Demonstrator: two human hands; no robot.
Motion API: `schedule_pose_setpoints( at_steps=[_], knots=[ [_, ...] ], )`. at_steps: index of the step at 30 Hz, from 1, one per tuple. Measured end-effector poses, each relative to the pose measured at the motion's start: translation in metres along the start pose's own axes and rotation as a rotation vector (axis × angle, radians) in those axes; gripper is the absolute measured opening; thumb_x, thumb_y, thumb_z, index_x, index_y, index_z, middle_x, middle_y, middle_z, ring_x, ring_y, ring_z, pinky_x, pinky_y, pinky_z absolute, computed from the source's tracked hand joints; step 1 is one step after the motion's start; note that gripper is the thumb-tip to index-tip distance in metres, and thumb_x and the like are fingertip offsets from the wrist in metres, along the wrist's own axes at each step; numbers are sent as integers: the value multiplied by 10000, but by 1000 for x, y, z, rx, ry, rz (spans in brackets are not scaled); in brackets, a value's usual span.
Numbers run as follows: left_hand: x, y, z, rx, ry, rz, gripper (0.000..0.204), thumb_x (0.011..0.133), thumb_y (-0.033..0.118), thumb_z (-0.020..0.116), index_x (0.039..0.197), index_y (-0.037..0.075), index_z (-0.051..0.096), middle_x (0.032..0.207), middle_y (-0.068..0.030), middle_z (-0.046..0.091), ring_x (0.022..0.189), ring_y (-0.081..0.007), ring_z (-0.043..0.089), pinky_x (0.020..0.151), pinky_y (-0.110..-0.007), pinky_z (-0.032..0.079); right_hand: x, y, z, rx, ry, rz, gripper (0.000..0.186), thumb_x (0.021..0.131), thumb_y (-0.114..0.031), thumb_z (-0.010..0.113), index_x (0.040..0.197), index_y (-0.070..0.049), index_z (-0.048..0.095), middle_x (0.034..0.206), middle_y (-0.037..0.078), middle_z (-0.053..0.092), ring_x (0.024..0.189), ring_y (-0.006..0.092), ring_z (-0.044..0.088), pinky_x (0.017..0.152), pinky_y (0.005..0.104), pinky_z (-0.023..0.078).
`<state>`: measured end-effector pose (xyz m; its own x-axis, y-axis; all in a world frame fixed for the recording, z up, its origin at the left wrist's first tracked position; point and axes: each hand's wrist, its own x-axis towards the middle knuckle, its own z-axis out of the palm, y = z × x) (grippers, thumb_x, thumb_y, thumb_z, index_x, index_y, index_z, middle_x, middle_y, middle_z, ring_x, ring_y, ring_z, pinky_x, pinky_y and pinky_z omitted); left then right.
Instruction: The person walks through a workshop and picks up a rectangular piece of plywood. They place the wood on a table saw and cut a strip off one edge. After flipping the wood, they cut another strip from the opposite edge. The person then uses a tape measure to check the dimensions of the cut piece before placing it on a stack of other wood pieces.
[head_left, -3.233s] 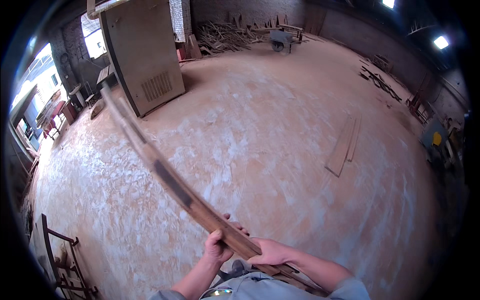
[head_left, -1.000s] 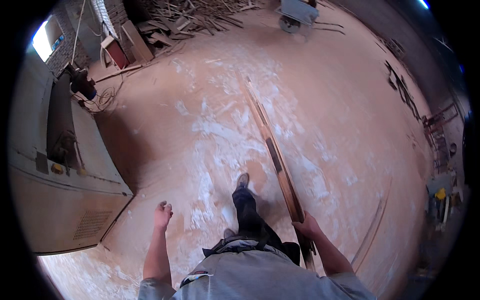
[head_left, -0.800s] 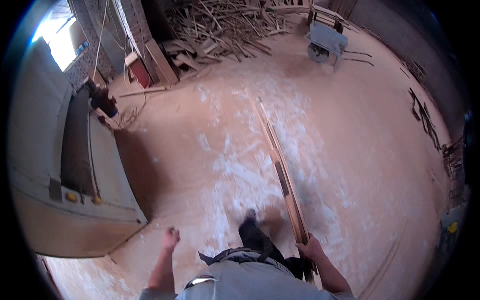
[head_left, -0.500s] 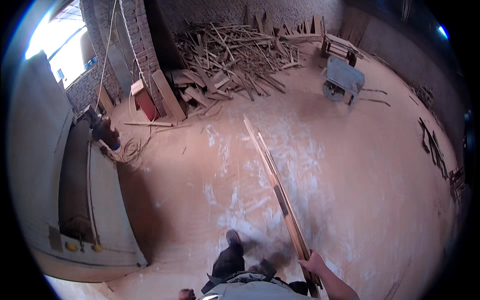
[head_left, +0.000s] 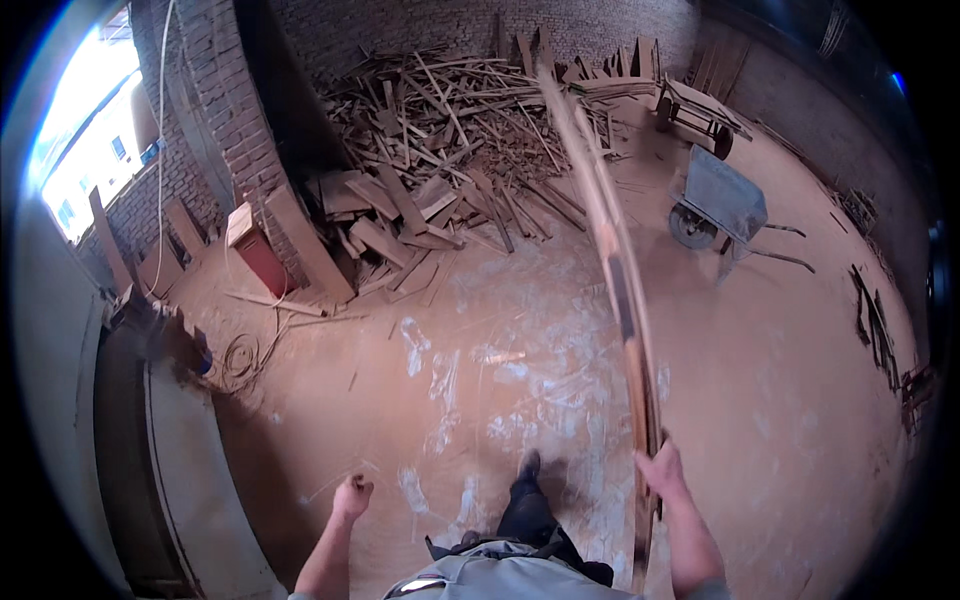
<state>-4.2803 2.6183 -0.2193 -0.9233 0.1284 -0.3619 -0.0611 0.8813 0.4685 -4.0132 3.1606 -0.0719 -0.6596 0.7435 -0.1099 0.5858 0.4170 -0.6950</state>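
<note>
My right hand (head_left: 662, 468) is closed round a bundle of long, thin wooden strips (head_left: 640, 390). They run from beside my right hip up and forward, with their far ends blurred and raised in front of the scrap pile. A dark patch marks one strip partway along. Out to the left, away from the strips, my left hand (head_left: 350, 497) is closed in a fist. What it holds, if anything, cannot be made out.
A big heap of scrap wood (head_left: 450, 130) lies against the brick wall ahead. A grey wheelbarrow (head_left: 722, 195) stands at right, near a low cart (head_left: 700, 115). At left are a red box (head_left: 262, 262), a coiled cable (head_left: 240, 355) and a long pale machine (head_left: 200, 470).
The strips' far ends have swung up and their bundle has shifted right with my right hand. My left hand has come further into view. The wood heap and wheelbarrow look nearer.
</note>
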Motion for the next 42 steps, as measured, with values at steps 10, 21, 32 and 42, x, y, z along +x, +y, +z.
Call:
schedule_pose_setpoints(
  at_steps=[10, 21, 32, 42],
  knots=[
    [180, 352, -28, 148, -39, 513, 578, 859, 332, 654, 1323, 32, 482, 1186, -208, 588, 1117, -357, 564, 943, -424, 472, 478, -219, 49, 519, 316, -376, 536, 791, -207, 739, 1195, 56, 504, 1052, 216, 660, 989, 292, 645, 867, 376, 491],
    [406, 439, -70, -46, 45, 178, 914, 745, 423, 750, 1403, -56, 333, 1398, -286, 404, 1298, -413, 400, 1090, -457, 323, 657, -445, 278, 886, -44, 202, 522, 856, -290, 683, 1208, 71, 549, 1208, 180, 606, 1076, 239, 578, 930, 383, 452],
    [568, 489, -99, 3, -312, -379, 742, 868, 314, 673, 1486, 157, 293, 1419, -195, 427, 1306, -287, 427, 1109, -385, 322, 785, -393, 543, 776, -406, 534, 355, 787, -287, 740, 1005, -23, 647, 891, 49, 652, 751, 149, 591, 679, 352, 488],
    [948, 672, -255, 230, 688, 61, 827, 848, 231, 687, 1506, 70, 212, 1511, -222, 281, 1404, -350, 261, 1154, -448, 242, 1188, -761, 448, 1330, -561, -248, 740, 908, -428, 575, 1458, -8, 314, 1467, 156, 387, 1328, 256, 383, 1100, 371, 298]
  ],
)
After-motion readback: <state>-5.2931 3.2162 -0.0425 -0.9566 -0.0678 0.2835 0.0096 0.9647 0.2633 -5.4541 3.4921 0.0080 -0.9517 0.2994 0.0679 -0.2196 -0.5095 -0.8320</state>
